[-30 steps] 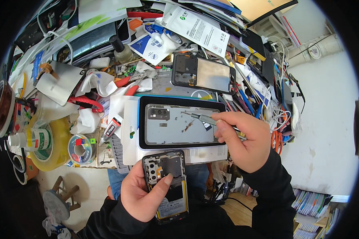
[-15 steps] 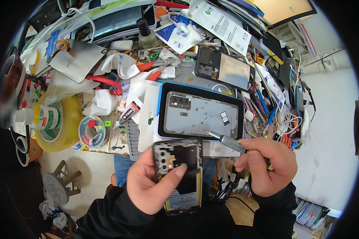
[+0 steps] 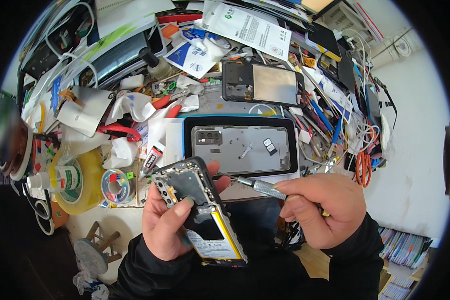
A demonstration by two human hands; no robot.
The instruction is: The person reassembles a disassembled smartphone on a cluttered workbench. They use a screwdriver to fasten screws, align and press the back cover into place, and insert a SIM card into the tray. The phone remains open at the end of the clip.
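My left hand (image 3: 160,225) grips an opened smartphone (image 3: 190,185), tilted, its inside facing up. The thumb lies on its dark upper cover, next to the camera lenses; a yellow-edged battery (image 3: 212,247) fills the lower half. Fingertips show beyond its far edge. My right hand (image 3: 325,210) pinches a slim tool (image 3: 267,189) with a knurled metal handle; its thin tip points left, close to my left fingertips. Whether it touches the phone I cannot tell. Beyond lies a grey phone back cover (image 3: 225,154) in a black-rimmed box (image 3: 187,142), with a card tray (image 3: 270,146) on it.
Another phone frame (image 3: 235,82) lies behind the box. To the left are a glue tube (image 3: 151,160), a solder spool (image 3: 116,186), a yellow tape roll (image 3: 87,197) and a pump bottle (image 3: 57,179). Tools and cables (image 3: 367,145) crowd the right.
My left hand has turned the phone anticlockwise and moved it left. The tool in my right hand has moved left and down, off the back cover toward the phone. The view has shifted.
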